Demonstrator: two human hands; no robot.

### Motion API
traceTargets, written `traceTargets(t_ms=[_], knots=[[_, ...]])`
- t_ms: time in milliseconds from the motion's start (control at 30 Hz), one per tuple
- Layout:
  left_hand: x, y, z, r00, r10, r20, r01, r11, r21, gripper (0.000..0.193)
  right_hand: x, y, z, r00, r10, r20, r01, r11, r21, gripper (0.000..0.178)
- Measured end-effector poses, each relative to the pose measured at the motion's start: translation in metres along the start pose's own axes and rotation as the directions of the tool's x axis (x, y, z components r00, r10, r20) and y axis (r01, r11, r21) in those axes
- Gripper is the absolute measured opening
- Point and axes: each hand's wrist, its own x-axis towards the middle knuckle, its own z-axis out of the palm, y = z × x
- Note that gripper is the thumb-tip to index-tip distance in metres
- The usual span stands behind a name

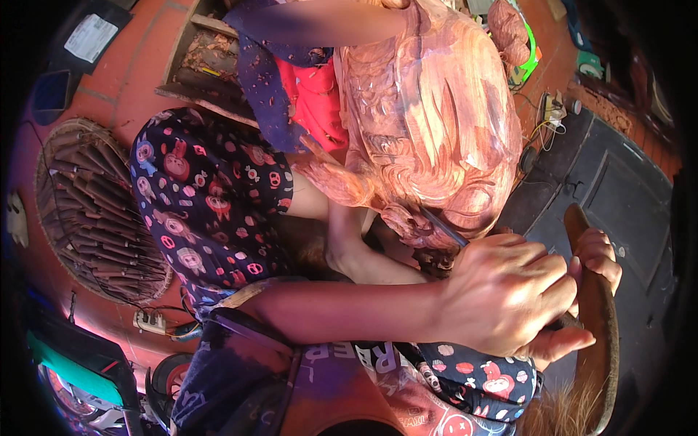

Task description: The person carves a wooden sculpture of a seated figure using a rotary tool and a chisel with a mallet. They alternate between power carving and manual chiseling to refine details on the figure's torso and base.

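Note:
My left hand (502, 291) is closed around a chisel (445, 227); the dark blade points up and left, its tip at the lower part of a large carved wood sculpture (436, 94). The sculpture has swirling reddish-brown grain and leans over my legs. At the right, my right hand (600, 258) grips a long, curved, flat piece of wood (598, 327), like a wooden striking club, held upright close to the left hand. Part of the chisel handle is hidden by my left fingers. A carved branch-like part (338, 182) juts from the sculpture's left side.
A round basket (47, 218) of several wood-handled chisels stands on the red tile floor at left. A wooden box (182, 54) with shavings, dark blue cloth (265, 94) and red cloth (313, 102) lie beyond. A power strip (150, 322) sits near the basket. Dark panels (618, 182) lie at right.

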Motion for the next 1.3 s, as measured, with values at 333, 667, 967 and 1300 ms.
traceTargets(t_ms=[333, 667, 967, 1300], knots=[[-0.006, 0.003, -0.005, 0.998, 0.038, 0.057, -0.037, 0.999, -0.027, 0.049, -0.004, 0.003, -0.014, 1.000, -0.004, 0.031, 0.002, 0.999, 0.051, 0.025], [-0.008, -0.001, -0.001, 0.997, -0.004, 0.082, 0.007, 0.999, -0.033, 0.043, -0.007, 0.012, -0.011, 0.995, -0.095, 0.022, 0.097, 0.992, -0.077, 0.023], [-0.013, -0.004, -0.011, 0.992, 0.105, 0.063, -0.101, 0.993, -0.064, 0.043, -0.016, 0.016, -0.013, 0.990, -0.139, 0.026, 0.141, 0.970, -0.197, 0.022], [-0.016, -0.005, -0.007, 0.990, 0.128, 0.061, -0.122, 0.988, -0.091, 0.049, -0.019, 0.010, -0.013, 0.989, -0.145, 0.009, 0.142, 0.957, -0.254, 0.019]])
